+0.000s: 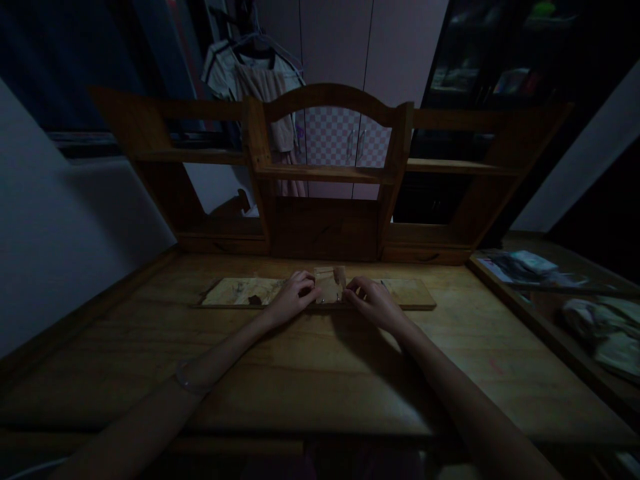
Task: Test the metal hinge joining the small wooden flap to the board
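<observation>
A long, narrow wooden board (410, 292) lies across the desk, its left part stained and ragged with a dark spot. Over its middle is a small flat tan piece (327, 288) with a brown patch at its upper right and tiny shiny points along its lower edge. My left hand (295, 298) pinches the left side of this piece, fingers curled. On the opposite side, my right hand (373, 301) has its thumb and fingertips closed at the right edge. The dim light hides exactly how the fingertips meet it.
The wooden desk (300, 373) has a shelf unit (325, 175) with an arched top along its back edge. To the right, a lower surface holds crumpled cloth (605, 333) and a packet (533, 262). Clothes (260, 87) hang behind the shelves.
</observation>
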Demonstrator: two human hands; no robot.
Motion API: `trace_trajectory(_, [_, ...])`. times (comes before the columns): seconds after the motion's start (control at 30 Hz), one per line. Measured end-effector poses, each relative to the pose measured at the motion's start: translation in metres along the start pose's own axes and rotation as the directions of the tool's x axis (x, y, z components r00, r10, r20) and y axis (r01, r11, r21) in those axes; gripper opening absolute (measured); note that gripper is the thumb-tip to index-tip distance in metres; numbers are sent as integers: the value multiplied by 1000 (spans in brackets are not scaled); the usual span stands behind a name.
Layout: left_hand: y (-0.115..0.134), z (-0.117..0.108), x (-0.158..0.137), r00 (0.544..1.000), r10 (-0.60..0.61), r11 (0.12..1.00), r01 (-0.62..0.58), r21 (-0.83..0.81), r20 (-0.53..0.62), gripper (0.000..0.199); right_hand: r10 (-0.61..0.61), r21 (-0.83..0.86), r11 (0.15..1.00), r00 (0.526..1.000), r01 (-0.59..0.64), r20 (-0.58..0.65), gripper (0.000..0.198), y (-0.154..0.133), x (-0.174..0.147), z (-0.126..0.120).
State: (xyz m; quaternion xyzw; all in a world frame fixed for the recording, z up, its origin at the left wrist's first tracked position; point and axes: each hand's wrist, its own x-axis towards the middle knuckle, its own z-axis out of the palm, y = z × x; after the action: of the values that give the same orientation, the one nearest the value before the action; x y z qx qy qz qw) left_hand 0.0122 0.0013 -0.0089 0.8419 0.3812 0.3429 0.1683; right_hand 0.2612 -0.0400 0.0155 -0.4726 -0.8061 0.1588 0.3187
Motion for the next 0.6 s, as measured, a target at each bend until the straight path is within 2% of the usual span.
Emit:
trace_trajectory(0.13, [-2,-1,-3,999,34,999,-34,12,15,35,-23,38,999,1000,23,-1,16,-2,-1,-1])
trace_trajectory(0.23, [1,-4,-6,995,102,993,-103,49,17,27,-46,75,996,999,45,16,12,-4,-4,-2])
trace_trajectory(0.3, [7,-9,-7,981,178,980,-183,75,72,16,-69,80,995,997,65,46,9,-5,-6,-3])
trace_trajectory(0.4, [15,-16,-7,945,276,949,-297,109,176,7,-125,85,990,987,116,101,16,-5,-8,-5])
trace_trajectory(0.6, [15,-17,-5,929,304,924,-341,171,213,16,-147,-12,989,983,149,109,22,-1,-10,-2])
